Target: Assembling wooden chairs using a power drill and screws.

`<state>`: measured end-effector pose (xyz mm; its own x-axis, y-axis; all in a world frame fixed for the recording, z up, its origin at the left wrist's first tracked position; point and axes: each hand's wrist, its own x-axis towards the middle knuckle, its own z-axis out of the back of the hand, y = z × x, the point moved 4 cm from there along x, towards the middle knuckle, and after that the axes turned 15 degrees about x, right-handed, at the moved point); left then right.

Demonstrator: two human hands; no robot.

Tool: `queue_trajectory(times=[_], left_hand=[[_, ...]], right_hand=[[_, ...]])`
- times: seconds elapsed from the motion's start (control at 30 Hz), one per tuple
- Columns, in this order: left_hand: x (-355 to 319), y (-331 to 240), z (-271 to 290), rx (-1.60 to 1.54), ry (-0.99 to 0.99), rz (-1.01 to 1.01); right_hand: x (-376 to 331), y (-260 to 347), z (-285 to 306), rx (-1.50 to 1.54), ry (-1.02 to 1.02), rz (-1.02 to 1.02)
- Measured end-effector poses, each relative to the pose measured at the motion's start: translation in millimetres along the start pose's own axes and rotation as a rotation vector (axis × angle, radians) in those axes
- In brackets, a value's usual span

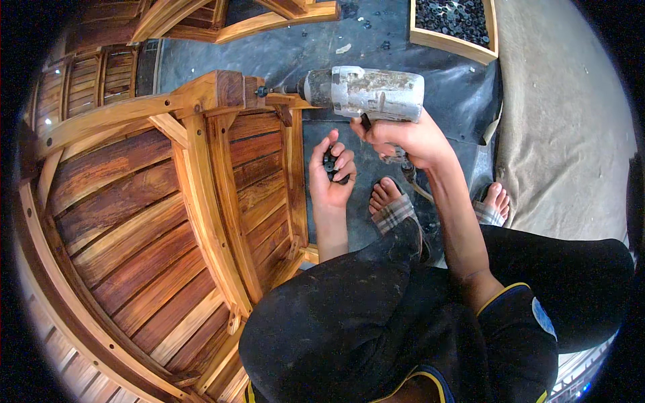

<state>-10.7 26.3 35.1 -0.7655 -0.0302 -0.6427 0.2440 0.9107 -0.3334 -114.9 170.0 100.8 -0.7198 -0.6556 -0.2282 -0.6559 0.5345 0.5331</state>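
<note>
Head: scuffed silver-grey power tool [378, 93]

Furniture frame [199, 201] left; power tool [379, 93] right of it; small parts [453, 20] in box [453, 46], ahead-right of tool; cloth [557, 134] far right.

View = head cam, L one of a side-by-side fisheye pair, facing steeply down from wearer's head ht; pic upright, not mirrored. Wearer's knee [322, 305] is v. close, filling lower ctr; R hand [403, 140] w/ power tool [376, 93] & L hand [333, 178] sit a bit farther off, nr mid-frame, seen from above. Dark floor sheet [255, 59] lies farther down, behind them. Wide FOV takes in wooden frame [199, 208] on L, cloth [564, 134] on R, tray [453, 47] at top R. Straight edges bow twd rim, esp. far L; corners go black outside lens circle.
</note>
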Motion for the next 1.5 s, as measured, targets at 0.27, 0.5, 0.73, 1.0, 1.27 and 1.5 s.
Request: queue_trajectory(times=[0.27, 0.5, 0.73, 1.0, 1.27, 1.5], left_hand=[[3, -4, -2, 0.011, 0.026, -0.005], [0, -8, 1, -0.072, 0.068, 0.059], [-4, -8, -6, 0.007, 0.108, 0.084], [-12, -11, -18, 0.1, 0.115, 0.07], [-13, -13, -18, 0.072, 0.133, 0.095], [-13, -18, -14, 0.072, 0.099, 0.116]], right_hand=[[-1, 1, -2, -0.003, -0.032, -0.026], [5, -3, -12, 0.007, -0.021, -0.044], [5, -3, -7, 0.009, -0.035, -0.063], [2, 2, -5, 0.026, -0.026, -0.059], [4, 1, -8, 0.051, -0.047, -0.077], [9, 1, -18, 0.046, -0.056, -0.097]])
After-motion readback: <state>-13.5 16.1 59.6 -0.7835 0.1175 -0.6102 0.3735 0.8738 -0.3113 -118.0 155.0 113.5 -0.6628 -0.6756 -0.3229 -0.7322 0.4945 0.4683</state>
